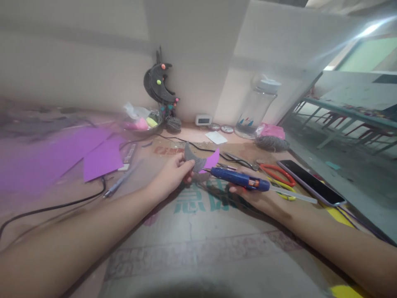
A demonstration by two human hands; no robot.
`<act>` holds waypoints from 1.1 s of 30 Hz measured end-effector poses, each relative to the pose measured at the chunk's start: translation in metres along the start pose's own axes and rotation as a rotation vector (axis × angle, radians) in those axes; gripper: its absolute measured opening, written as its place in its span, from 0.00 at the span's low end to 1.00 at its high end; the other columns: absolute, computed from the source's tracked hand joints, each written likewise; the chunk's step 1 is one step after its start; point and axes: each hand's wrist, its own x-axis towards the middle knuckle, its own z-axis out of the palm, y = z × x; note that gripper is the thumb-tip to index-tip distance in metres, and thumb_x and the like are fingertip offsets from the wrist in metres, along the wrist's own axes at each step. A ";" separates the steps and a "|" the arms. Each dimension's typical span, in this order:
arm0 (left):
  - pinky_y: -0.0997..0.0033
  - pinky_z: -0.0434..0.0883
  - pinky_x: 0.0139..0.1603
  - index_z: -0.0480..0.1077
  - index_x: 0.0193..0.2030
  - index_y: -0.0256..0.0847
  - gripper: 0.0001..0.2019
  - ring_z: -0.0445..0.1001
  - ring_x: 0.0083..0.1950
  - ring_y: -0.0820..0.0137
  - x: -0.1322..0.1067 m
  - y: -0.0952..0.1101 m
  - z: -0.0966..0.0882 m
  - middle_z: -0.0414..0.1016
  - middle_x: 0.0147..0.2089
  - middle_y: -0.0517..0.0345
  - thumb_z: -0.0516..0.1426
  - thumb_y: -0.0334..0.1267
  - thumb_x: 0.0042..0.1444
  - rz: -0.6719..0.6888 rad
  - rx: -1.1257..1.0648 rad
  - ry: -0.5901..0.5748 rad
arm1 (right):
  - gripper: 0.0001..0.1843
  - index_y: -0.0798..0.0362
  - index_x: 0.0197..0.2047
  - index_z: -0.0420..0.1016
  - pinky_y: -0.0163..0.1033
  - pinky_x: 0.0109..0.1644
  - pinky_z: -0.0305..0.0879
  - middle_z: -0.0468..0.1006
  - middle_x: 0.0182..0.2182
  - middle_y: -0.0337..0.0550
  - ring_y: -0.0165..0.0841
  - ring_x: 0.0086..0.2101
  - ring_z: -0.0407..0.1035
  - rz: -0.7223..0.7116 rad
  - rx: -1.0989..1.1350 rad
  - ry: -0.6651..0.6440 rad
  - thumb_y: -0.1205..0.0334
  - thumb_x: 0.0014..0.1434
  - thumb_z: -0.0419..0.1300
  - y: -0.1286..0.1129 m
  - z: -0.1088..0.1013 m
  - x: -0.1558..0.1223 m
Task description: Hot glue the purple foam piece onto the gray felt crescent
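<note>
My left hand pinches a grey crescent-shaped foam piece with a purple foam piece attached on its right. A blue glue gun is gripped in my right hand, lying almost level, its nozzle pointing left at the foam pieces. A white glue stick juts out of the gun's back end. Both hands hover over a sheet of cardboard on the desk.
Purple foam sheets lie at left beside a pen and a black cable. Red scissors and a phone lie at right. At the back stand a dark moon ornament, a bowl, a jar and yarn.
</note>
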 end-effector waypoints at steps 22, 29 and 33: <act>0.80 0.63 0.21 0.61 0.32 0.40 0.05 0.64 0.19 0.80 0.002 -0.004 -0.003 0.66 0.22 0.66 0.54 0.35 0.59 0.032 -0.015 -0.017 | 0.15 0.49 0.26 0.65 0.39 0.27 0.59 0.68 0.22 0.39 0.33 0.24 0.63 -0.035 -0.163 -0.048 0.49 0.54 0.60 -0.003 0.001 0.000; 0.80 0.63 0.20 0.61 0.32 0.41 0.06 0.64 0.19 0.79 0.002 -0.005 -0.002 0.66 0.22 0.67 0.56 0.36 0.57 0.031 -0.027 -0.015 | 0.14 0.51 0.27 0.67 0.37 0.28 0.61 0.69 0.23 0.38 0.32 0.25 0.64 -0.043 -0.201 -0.052 0.50 0.55 0.60 -0.008 0.000 0.000; 0.81 0.63 0.21 0.61 0.32 0.41 0.05 0.64 0.19 0.79 0.001 -0.004 -0.002 0.66 0.22 0.67 0.55 0.35 0.58 0.035 -0.008 -0.020 | 0.17 0.51 0.26 0.66 0.36 0.26 0.60 0.69 0.22 0.38 0.31 0.25 0.64 -0.045 -0.233 -0.040 0.46 0.54 0.60 -0.009 0.002 0.001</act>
